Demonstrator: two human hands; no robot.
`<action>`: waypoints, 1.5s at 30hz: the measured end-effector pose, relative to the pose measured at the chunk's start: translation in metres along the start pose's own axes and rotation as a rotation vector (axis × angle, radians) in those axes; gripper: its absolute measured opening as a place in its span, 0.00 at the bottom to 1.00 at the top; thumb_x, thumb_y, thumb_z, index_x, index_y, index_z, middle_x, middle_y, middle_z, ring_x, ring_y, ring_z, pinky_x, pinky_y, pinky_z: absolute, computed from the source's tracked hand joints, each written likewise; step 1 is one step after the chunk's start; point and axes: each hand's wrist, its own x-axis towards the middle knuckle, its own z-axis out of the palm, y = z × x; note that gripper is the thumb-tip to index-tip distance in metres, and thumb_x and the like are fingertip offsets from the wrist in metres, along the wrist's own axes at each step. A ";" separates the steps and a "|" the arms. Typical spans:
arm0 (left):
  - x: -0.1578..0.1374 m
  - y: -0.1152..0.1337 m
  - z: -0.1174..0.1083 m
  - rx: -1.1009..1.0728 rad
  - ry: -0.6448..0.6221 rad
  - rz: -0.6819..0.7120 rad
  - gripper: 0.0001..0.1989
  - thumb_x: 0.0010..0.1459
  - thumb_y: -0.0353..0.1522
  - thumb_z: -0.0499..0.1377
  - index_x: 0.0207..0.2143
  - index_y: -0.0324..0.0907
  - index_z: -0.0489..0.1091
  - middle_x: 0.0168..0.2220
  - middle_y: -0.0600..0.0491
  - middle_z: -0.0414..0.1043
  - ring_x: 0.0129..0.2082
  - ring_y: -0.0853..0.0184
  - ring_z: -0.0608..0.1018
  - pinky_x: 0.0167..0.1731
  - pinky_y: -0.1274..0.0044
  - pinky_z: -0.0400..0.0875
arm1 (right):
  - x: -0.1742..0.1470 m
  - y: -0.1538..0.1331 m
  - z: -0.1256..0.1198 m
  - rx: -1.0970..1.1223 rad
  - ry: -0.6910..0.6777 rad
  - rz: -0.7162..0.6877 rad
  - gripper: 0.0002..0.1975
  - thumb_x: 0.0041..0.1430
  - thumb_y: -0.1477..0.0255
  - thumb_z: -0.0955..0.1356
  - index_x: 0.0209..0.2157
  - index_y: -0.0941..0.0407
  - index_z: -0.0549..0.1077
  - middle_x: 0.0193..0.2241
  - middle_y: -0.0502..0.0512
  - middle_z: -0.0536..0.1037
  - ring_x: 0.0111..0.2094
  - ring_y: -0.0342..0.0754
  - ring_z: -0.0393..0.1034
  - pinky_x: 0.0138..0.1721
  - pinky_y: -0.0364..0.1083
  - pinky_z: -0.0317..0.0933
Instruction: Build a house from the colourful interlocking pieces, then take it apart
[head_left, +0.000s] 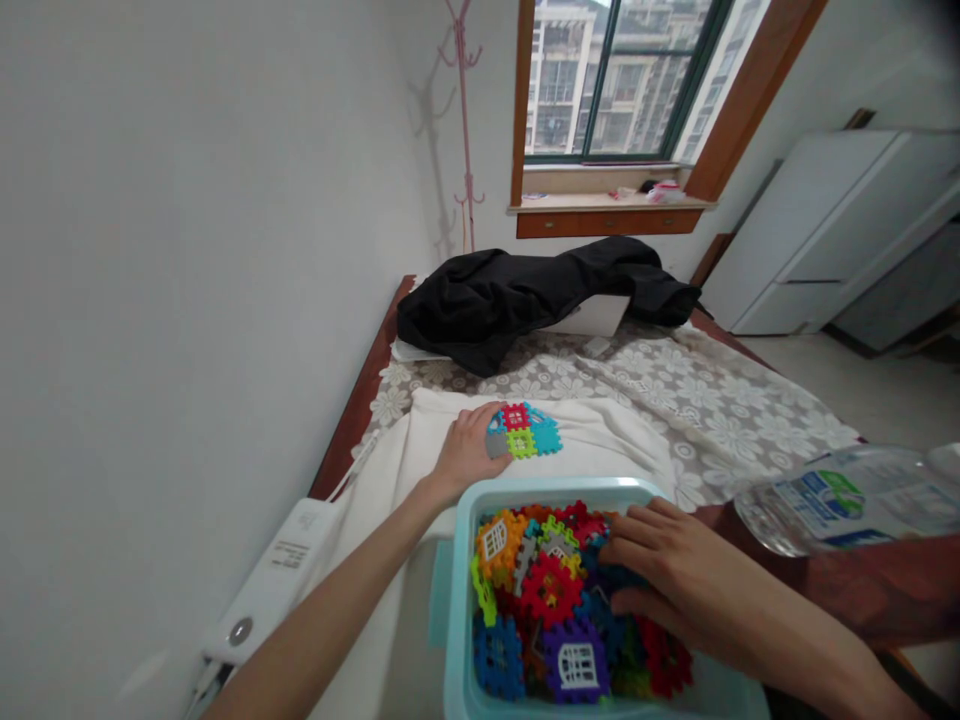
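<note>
My left hand (472,447) grips the left edge of a small flat panel of interlocking plastic tiles (523,442). The panel joins red, lime green, blue and grey pieces and rests on the white cloth (600,425). Nearer to me stands a light blue plastic bin (559,490) full of loose interlocking tiles. An orange tile (498,548), a red gear-edged tile (552,590) and a purple tile with a white window (576,660) lie on top. My right hand (660,565) reaches over the bin's right side, fingers apart among blue pieces; its fingertips are partly hidden.
A clear plastic bottle (847,500) lies at the right. A white power strip (274,570) with cables runs along the left wall. Black clothing (540,285) is heaped at the far end of the floral tablecloth (720,400), partly over a white object.
</note>
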 end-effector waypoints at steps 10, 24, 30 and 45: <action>-0.002 -0.007 0.004 -0.009 -0.004 -0.008 0.41 0.56 0.38 0.66 0.70 0.44 0.59 0.69 0.44 0.64 0.64 0.48 0.66 0.61 0.57 0.63 | 0.010 -0.022 0.003 0.031 -0.154 -0.020 0.06 0.62 0.78 0.71 0.34 0.54 0.72 0.39 0.50 0.79 0.42 0.53 0.73 0.50 0.52 0.59; -0.002 -0.004 0.005 0.185 -0.180 0.379 0.26 0.68 0.43 0.58 0.66 0.53 0.65 0.69 0.49 0.64 0.71 0.54 0.62 0.69 0.57 0.52 | 0.010 -0.023 0.013 0.045 -0.112 0.007 0.12 0.60 0.81 0.66 0.43 0.54 0.71 0.46 0.57 0.78 0.49 0.56 0.72 0.54 0.53 0.63; -0.002 0.005 -0.005 0.185 -0.137 0.360 0.22 0.65 0.44 0.62 0.58 0.47 0.73 0.59 0.45 0.74 0.60 0.54 0.73 0.62 0.61 0.62 | 0.013 -0.020 0.010 0.059 -0.093 0.023 0.21 0.59 0.86 0.62 0.50 0.54 0.72 0.48 0.58 0.78 0.50 0.54 0.73 0.54 0.51 0.65; 0.008 -0.006 0.013 0.128 -0.201 0.468 0.25 0.66 0.38 0.62 0.64 0.47 0.69 0.68 0.45 0.65 0.70 0.52 0.63 0.69 0.57 0.55 | 0.072 0.108 -0.015 1.030 0.389 0.083 0.14 0.57 0.60 0.76 0.39 0.54 0.77 0.31 0.51 0.75 0.27 0.44 0.67 0.25 0.43 0.63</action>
